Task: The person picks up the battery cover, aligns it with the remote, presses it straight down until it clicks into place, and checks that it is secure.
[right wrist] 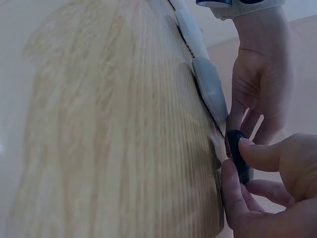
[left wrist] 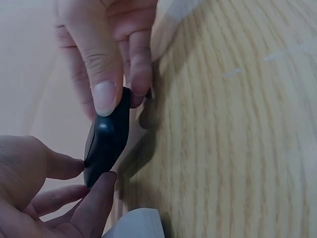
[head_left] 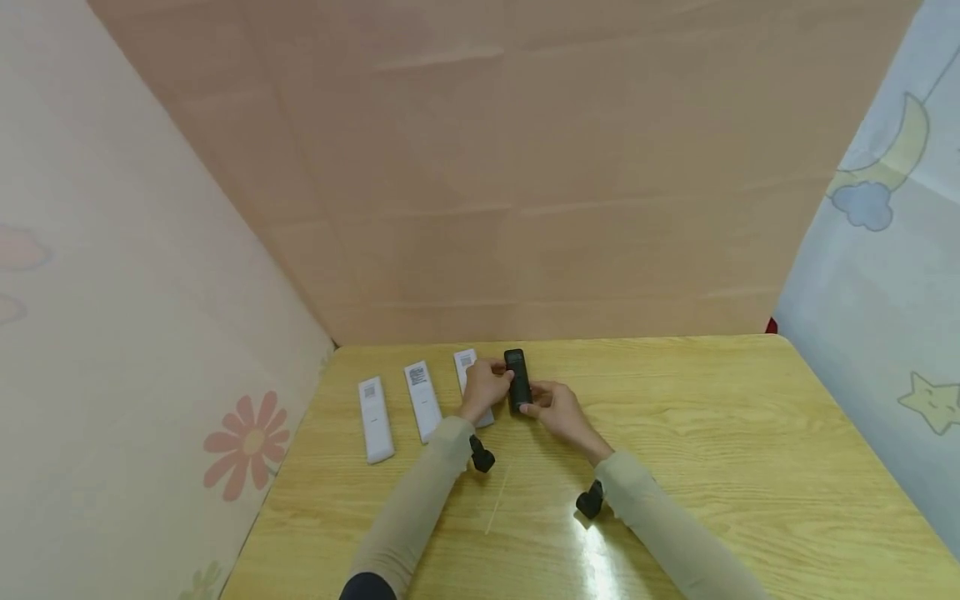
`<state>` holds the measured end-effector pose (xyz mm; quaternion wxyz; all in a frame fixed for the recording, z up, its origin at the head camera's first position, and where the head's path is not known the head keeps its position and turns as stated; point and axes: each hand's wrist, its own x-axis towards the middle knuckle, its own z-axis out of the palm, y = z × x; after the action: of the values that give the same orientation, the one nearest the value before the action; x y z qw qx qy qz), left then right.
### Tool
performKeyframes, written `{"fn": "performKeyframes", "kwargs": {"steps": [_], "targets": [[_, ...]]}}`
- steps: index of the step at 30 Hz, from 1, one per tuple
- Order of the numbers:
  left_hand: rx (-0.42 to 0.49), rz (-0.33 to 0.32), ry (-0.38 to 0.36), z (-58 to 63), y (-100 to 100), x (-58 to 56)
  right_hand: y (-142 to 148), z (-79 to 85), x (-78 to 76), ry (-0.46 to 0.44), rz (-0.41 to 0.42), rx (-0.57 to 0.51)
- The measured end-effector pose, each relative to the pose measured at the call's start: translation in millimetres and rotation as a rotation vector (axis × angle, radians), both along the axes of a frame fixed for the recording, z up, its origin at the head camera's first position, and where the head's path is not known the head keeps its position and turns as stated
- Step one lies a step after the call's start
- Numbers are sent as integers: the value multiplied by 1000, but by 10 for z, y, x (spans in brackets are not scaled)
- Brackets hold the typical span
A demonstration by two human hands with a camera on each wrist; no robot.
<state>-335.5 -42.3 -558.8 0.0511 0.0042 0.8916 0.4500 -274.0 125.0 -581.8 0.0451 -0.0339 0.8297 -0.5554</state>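
Observation:
A slim black remote control is held between both hands near the back of the table, its long side pointing away from me. On its left edge my left hand pinches it with thumb and fingertips. My right hand grips the lower right part, thumb on one face and fingers on the other. Seen from the left wrist, the remote is tilted close over the wood, casting a shadow. Under my left hand lies a white remote control, partly hidden by that hand.
Two more white remotes, one in the middle and one at the far left, lie in a slanted row with printed labels up. A brown paper backdrop rises behind the wooden table. Patterned walls flank both sides.

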Motion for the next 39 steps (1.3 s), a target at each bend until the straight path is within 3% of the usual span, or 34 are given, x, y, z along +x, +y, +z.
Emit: {"fn": "performKeyframes", "kwargs": {"steps": [11, 16, 31, 39], "targets": [[-77, -19, 48, -56, 39, 36, -72, 47, 0, 14, 41, 96], [-110, -5, 36, -55, 35, 16, -100, 36, -19, 30, 50, 132], [-195, -20, 28, -10, -8, 62, -160, 30, -16, 26, 65, 131], [-184, -68, 40, 15, -42, 76, -143, 31, -40, -6, 74, 103]]}}
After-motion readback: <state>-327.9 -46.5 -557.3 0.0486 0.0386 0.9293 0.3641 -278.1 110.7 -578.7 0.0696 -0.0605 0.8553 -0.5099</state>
